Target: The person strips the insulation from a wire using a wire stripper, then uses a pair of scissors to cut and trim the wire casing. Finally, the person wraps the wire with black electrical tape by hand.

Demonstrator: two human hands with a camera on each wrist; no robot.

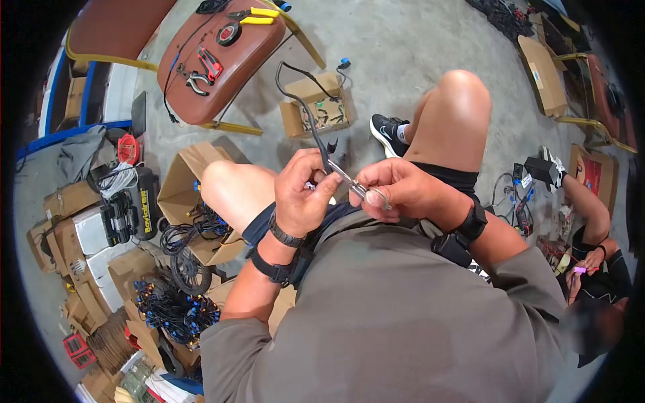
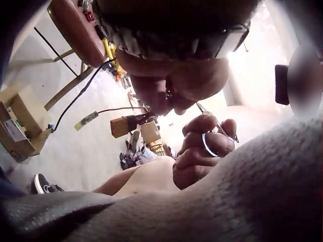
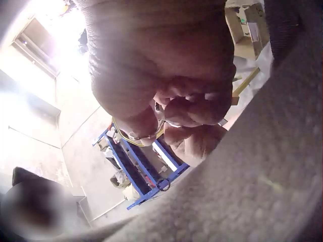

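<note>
My left hand (image 1: 304,195) grips a black cable (image 1: 316,127), which loops up and away toward the box on the floor. In the left wrist view, an orange-yellow connector (image 2: 120,127) and a thin red wire with a pale green sleeve (image 2: 87,120) stick out beyond that hand's fingers. My right hand (image 1: 398,187) holds small silver scissors (image 1: 351,181) by the finger rings, one ring (image 2: 206,146) showing round its fingers in the left wrist view. The scissor blades reach to the left hand's fingertips beside the cable. The cable end is hidden by the fingers.
A cardboard box (image 1: 292,121) with small parts stands on the floor ahead. Yellow-handled pliers (image 1: 259,18), black tape (image 1: 229,33) and a red cutter (image 1: 210,64) lie on a brown chair (image 1: 188,107). Cartons of cables (image 1: 178,312) stand left; another person (image 1: 591,262) sits right.
</note>
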